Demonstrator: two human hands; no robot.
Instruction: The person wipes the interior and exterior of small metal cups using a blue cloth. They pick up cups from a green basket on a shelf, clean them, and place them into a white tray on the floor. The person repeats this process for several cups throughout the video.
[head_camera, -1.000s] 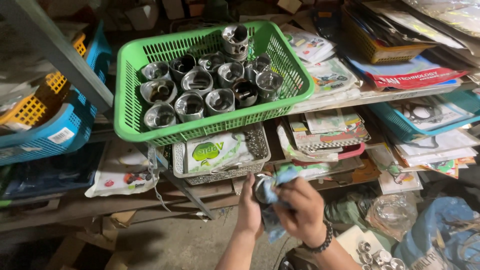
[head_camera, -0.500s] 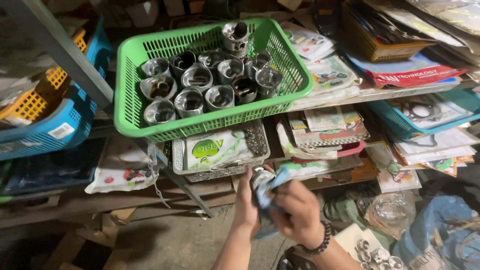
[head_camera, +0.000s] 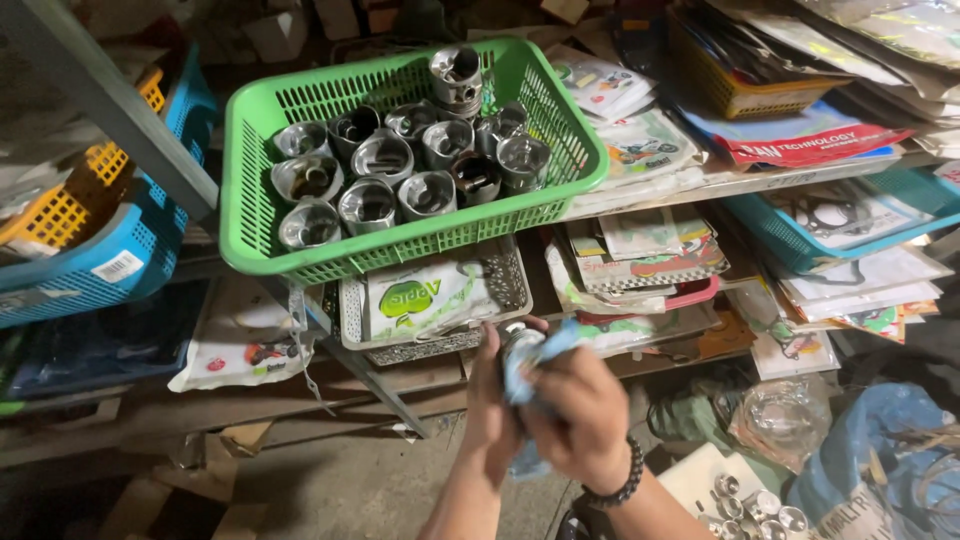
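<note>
Low in the head view, my left hand (head_camera: 487, 398) grips a round metal piston (head_camera: 518, 338), of which only the top rim shows. My right hand (head_camera: 578, 412), with a dark bead bracelet on its wrist, presses a light blue cloth (head_camera: 530, 362) around the piston. Above them, a green plastic basket (head_camera: 262, 190) on the shelf holds several more metal pistons (head_camera: 400, 165), open ends up, with one standing on the pile at the back.
A grey mesh tray (head_camera: 352, 318) with a printed bag sits under the basket. Blue and yellow baskets (head_camera: 120, 255) are at left, stacked packets and a teal tray (head_camera: 850, 245) at right. Small metal parts (head_camera: 755, 505) lie on the floor at bottom right.
Both hands, with the piston and cloth, have shifted slightly within the frame. The right hand has turned the cloth over the piston, covering more of it.
</note>
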